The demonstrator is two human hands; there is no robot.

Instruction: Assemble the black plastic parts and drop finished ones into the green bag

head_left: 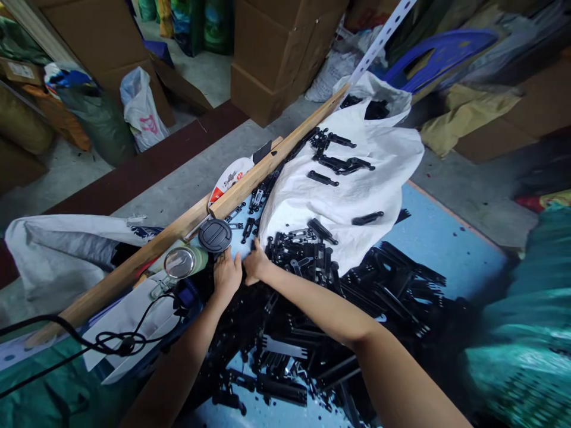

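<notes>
My left hand (226,274) and my right hand (256,266) meet side by side at the far edge of a heap of black plastic parts (312,333) on a blue table top (437,238). Both hands have their fingers curled down among small black pieces; what they grip is hidden. A round black lid (215,235) lies just beyond my left hand. A white woven sack (352,178) with more black parts (336,156) on it lies beyond my right hand.
A long wooden batten (232,196) runs diagonally along the table's far edge. A steel cup (179,263), a black cable (102,342) and white bags (53,249) sit at the left. Cardboard boxes (276,53), sacks and a blue chair (439,53) stand on the floor behind.
</notes>
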